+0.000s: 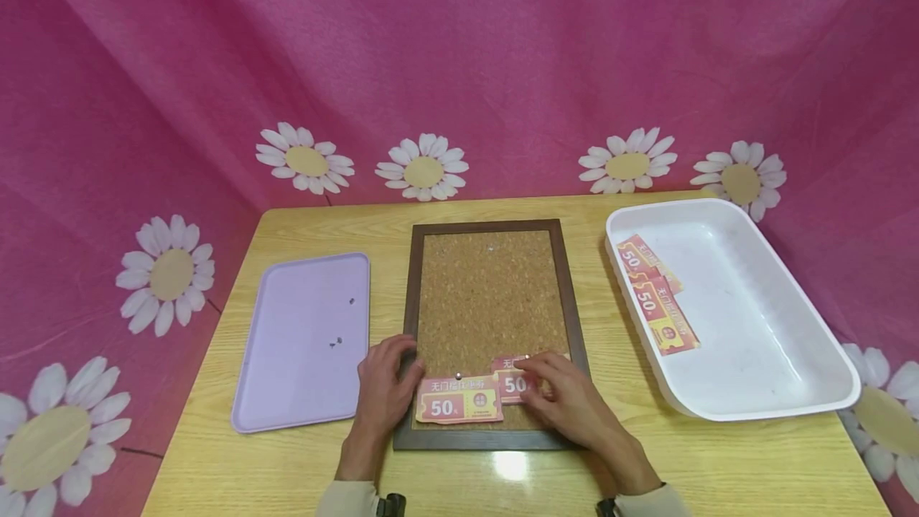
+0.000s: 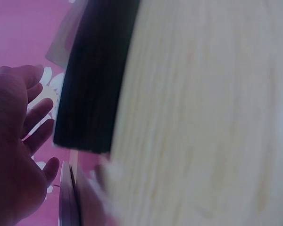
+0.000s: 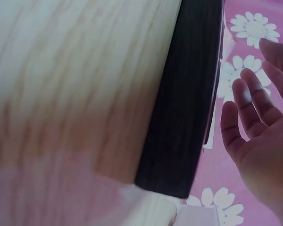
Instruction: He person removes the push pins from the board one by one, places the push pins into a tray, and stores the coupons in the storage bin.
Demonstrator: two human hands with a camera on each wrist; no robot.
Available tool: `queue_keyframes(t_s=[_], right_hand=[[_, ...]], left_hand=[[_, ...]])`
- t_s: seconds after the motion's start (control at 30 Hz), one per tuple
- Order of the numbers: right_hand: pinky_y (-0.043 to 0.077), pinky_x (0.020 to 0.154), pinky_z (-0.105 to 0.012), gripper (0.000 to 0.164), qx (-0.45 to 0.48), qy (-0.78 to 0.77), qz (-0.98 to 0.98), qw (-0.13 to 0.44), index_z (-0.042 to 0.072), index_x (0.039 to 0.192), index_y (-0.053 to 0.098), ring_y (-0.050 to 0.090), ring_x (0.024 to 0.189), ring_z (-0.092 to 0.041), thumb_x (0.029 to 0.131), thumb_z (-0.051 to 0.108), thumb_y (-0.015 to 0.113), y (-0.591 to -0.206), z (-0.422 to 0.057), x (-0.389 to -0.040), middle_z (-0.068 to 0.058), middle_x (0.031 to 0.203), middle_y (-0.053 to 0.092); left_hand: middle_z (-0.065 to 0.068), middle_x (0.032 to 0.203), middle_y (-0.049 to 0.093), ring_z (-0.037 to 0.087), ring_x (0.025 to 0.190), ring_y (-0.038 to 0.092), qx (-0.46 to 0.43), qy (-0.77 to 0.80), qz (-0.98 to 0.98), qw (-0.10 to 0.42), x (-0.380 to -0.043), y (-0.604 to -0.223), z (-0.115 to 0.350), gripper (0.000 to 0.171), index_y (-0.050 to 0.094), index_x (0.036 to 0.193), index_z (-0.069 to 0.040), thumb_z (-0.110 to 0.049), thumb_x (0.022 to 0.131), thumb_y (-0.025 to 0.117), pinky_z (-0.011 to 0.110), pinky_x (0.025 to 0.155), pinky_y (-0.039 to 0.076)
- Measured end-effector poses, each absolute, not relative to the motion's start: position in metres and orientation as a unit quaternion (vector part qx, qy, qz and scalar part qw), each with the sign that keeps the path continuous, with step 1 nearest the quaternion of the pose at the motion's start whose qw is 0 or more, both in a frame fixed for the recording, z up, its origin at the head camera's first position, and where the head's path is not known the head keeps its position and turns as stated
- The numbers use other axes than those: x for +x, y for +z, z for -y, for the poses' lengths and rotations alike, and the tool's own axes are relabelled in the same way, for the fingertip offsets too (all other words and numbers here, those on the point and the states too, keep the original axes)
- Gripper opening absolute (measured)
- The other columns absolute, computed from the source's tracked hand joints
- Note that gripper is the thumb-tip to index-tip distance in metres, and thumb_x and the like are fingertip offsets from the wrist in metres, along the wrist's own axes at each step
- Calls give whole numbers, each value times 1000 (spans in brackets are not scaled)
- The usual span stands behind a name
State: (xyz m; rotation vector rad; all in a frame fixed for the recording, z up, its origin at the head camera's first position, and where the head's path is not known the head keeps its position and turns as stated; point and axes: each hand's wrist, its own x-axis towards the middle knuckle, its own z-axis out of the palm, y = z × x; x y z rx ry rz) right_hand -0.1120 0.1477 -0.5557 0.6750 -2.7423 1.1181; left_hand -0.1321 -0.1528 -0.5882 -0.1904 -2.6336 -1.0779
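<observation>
A cork board [image 1: 495, 301] in a dark brown frame lies on the table. Along its lower part are two pink-and-yellow coupons printed "50". The left coupon [image 1: 459, 400] has a small shiny pin [image 1: 458, 376] at its top edge. Partly covered by my right hand [image 1: 570, 401] is the right coupon [image 1: 508, 383], with another pin [image 1: 527, 357] at its top, close to the fingers. That hand's index finger and thumb touch or hover just over this coupon; exact contact is hidden. My left hand [image 1: 388, 381] rests at the frame's left edge, fingers relaxed, holding nothing.
To the left lies a lilac tray [image 1: 301, 341] with several small pins on it. A white plastic bin [image 1: 754, 325] at the right holds more coupons [image 1: 659, 305] along its left side. Behind the table hangs a pink curtain [image 1: 502, 70] with daisies.
</observation>
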Motion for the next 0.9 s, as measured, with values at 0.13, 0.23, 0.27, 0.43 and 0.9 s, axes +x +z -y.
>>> queue_keyframes(t_s=[0.13, 0.23, 0.27, 0.43, 0.9], right_hand=[[44, 68, -21, 38, 215, 365, 905, 39, 17, 116, 68, 56, 82, -12, 79, 16, 78, -555, -146, -111, 4, 102, 65], [43, 67, -20, 37, 209, 362, 908, 29, 19, 116, 68, 55, 82, -11, 80, 18, 78, -555, -145, -111, 6, 102, 64], [43, 68, -20, 37, 208, 360, 909, 28, 19, 116, 68, 55, 83, -10, 80, 18, 78, -556, -145, -111, 7, 103, 64], [44, 72, -23, 38, 212, 359, 909, 29, 19, 116, 68, 54, 86, -9, 80, 20, 78, -558, -144, -111, 6, 103, 64], [44, 72, -24, 39, 227, 360, 905, 14, 18, 118, 68, 54, 82, -10, 80, 23, 78, -560, -134, -109, 4, 99, 63]], left_hand=[[9, 120, 65, 32, 111, 58, -73, -378, 911, 148, -132, -588, 150, 28, 67, 107, -8, -18, 82, 72, 54, 92, 35], [8, 119, 66, 31, 109, 58, -79, -377, 911, 150, -131, -588, 148, 27, 68, 107, -9, -18, 82, 73, 54, 90, 36], [8, 119, 66, 31, 108, 59, -82, -375, 911, 150, -131, -588, 148, 27, 68, 107, -9, -18, 81, 73, 53, 90, 37], [8, 118, 66, 30, 108, 59, -96, -374, 910, 148, -129, -589, 146, 29, 67, 107, -9, -19, 80, 72, 53, 90, 37], [5, 117, 66, 27, 109, 58, -120, -360, 916, 130, -124, -593, 134, 27, 67, 105, -13, -26, 82, 72, 50, 88, 35]])
